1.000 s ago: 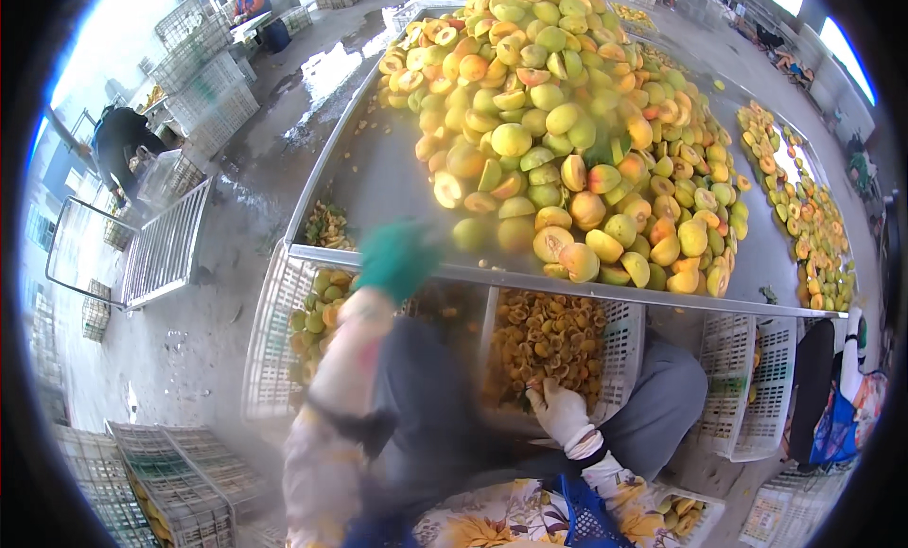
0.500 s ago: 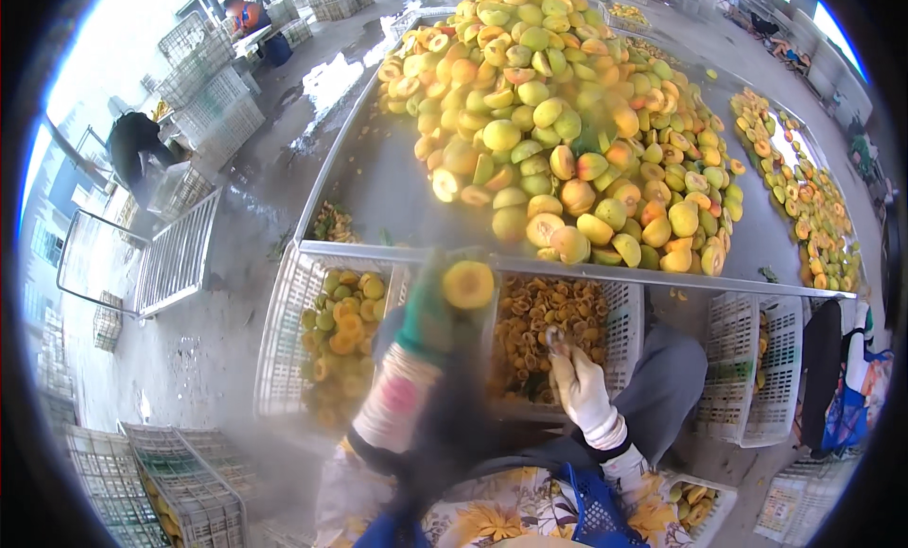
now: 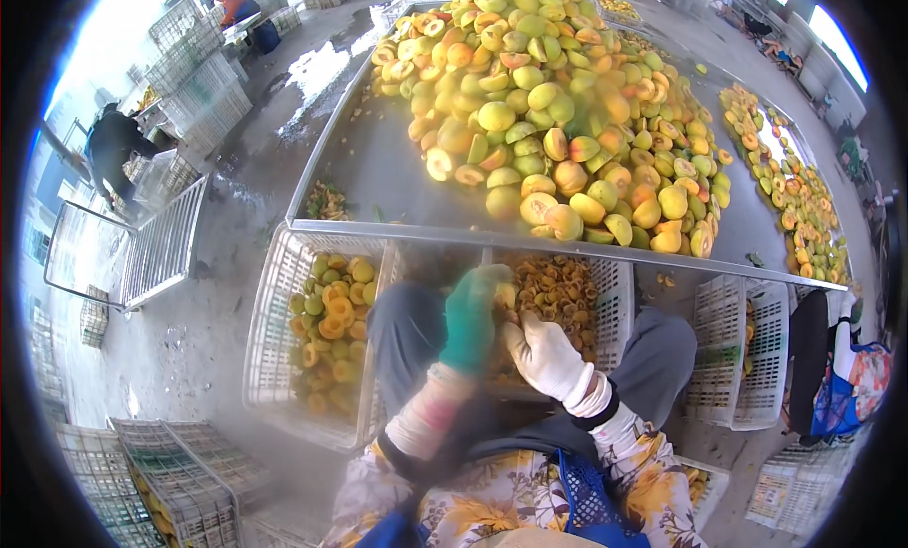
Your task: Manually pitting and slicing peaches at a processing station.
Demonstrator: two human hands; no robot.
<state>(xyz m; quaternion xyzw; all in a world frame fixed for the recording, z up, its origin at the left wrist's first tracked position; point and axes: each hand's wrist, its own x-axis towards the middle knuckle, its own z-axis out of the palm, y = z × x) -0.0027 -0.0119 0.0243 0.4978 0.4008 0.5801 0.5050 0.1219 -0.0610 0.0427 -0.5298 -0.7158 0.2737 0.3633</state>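
Note:
My left hand (image 3: pixel 470 319), in a green glove with a white sleeve cuff, is closed around a yellow peach half (image 3: pixel 505 294). The fingers hide much of the fruit. Against it, from the right, comes my right hand (image 3: pixel 550 361) in a white glove, its fingers closed. A small metal-tipped tool showed in this hand a moment ago; now the hands cover it. Both hands are above a white crate (image 3: pixel 619 297) of brownish-orange pit scraps (image 3: pixel 558 288), between my knees. To the left, another white crate (image 3: pixel 265 332) holds yellow-green peach halves (image 3: pixel 336 312).
A metal table (image 3: pixel 378 184) with a raised edge bears a large heap of peach halves (image 3: pixel 567 113). More fruit (image 3: pixel 794 193) lies at its right. Crates (image 3: pixel 742 345) stand beside my right knee, others (image 3: pixel 180 472) at lower left. A cart (image 3: pixel 163 245) and two people are farther left.
My left hand has turned and brought the peach half down and right. My right hand has moved up and left to meet it. The whole view has shifted slightly.

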